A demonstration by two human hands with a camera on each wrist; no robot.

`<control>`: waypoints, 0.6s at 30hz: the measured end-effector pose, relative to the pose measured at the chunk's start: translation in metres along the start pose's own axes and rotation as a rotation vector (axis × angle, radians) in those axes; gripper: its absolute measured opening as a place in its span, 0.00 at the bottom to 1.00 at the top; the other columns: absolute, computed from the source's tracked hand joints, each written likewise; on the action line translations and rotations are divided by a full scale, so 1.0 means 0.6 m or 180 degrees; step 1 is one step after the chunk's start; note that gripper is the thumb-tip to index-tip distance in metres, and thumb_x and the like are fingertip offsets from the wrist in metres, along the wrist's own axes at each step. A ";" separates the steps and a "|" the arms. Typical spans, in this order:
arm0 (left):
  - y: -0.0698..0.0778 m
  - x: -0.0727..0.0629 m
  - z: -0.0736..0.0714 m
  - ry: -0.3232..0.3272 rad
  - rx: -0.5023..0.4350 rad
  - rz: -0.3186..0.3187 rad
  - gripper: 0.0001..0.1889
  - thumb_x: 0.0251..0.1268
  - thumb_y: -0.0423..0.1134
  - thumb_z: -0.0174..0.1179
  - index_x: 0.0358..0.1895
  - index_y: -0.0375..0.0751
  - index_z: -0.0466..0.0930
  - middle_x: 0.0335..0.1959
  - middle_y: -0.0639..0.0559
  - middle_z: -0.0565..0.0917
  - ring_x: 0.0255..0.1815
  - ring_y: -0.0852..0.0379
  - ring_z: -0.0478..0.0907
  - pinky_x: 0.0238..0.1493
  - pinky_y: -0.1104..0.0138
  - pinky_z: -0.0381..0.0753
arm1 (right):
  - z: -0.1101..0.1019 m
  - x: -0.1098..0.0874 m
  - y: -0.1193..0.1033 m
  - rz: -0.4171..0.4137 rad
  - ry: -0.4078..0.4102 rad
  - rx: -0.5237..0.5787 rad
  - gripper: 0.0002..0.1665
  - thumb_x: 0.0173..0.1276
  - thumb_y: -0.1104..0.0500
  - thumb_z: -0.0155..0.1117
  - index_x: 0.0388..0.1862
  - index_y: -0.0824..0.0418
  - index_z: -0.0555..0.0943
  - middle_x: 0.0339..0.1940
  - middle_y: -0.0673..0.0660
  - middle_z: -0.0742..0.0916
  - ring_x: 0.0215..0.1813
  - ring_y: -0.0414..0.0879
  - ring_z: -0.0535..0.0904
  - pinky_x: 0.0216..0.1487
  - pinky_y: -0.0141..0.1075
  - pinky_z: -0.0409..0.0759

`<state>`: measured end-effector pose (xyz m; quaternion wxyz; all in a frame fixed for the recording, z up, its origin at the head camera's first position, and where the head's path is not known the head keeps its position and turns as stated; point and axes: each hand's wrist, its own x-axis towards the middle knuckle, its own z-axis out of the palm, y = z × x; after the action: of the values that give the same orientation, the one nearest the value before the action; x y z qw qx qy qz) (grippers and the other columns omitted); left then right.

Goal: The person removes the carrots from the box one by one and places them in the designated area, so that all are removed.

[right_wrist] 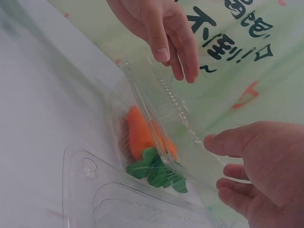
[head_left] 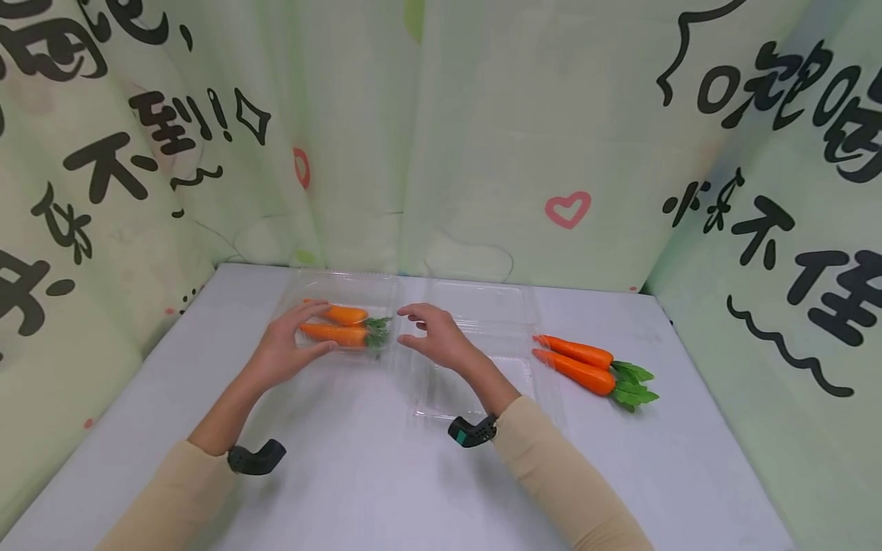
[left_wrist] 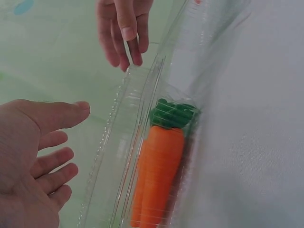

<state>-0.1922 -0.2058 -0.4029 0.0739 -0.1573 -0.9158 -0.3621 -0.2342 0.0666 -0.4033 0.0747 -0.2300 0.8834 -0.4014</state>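
Two orange carrots [head_left: 334, 334] with green tops lie inside a clear plastic box [left_wrist: 102, 164] at the left back of the table. My left hand [head_left: 285, 344] is at the box's left end, thumb and fingers spread; the left wrist view shows a gap between them. At the box's right end hovers my right hand [head_left: 441, 337], fingers loosely extended and holding nothing. Clear plastic covers the carrots in the wrist views; whether the lid is fastened I cannot tell. Beneath my right forearm a second clear box [head_left: 441, 394] lies opened out.
Two more carrots [head_left: 579, 371] with leafy tops lie on the white table [head_left: 358, 474], right of the second box. A pale green curtain [head_left: 482, 153] with black lettering encloses the back and sides. Each wrist wears a black device [head_left: 256, 458].
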 end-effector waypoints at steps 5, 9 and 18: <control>-0.008 -0.004 -0.003 0.0025 0.0022 -0.0039 0.31 0.58 0.38 0.68 0.65 0.39 0.71 0.68 0.38 0.71 0.71 0.36 0.62 0.69 0.40 0.63 | 0.010 0.007 -0.003 -0.0033 -0.0027 0.0052 0.29 0.65 0.61 0.66 0.64 0.64 0.73 0.65 0.61 0.77 0.67 0.60 0.72 0.67 0.50 0.74; -0.011 -0.006 -0.009 0.0063 0.0031 -0.0077 0.31 0.58 0.38 0.69 0.65 0.38 0.71 0.68 0.37 0.71 0.70 0.36 0.64 0.69 0.40 0.64 | 0.017 0.013 -0.005 -0.0096 0.0016 0.0010 0.28 0.65 0.61 0.67 0.64 0.64 0.73 0.65 0.60 0.77 0.66 0.59 0.73 0.66 0.47 0.75; -0.022 -0.004 -0.014 0.0055 0.0084 -0.0261 0.31 0.59 0.36 0.68 0.66 0.38 0.70 0.69 0.37 0.69 0.71 0.37 0.63 0.70 0.41 0.64 | 0.034 0.027 -0.011 -0.0051 0.0090 -0.0067 0.27 0.64 0.59 0.68 0.61 0.61 0.75 0.66 0.60 0.75 0.66 0.55 0.72 0.66 0.45 0.76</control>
<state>-0.1941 -0.2209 -0.4058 0.0690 -0.1155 -0.9255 -0.3541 -0.2398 0.0415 -0.4109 0.0565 -0.2322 0.8867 -0.3958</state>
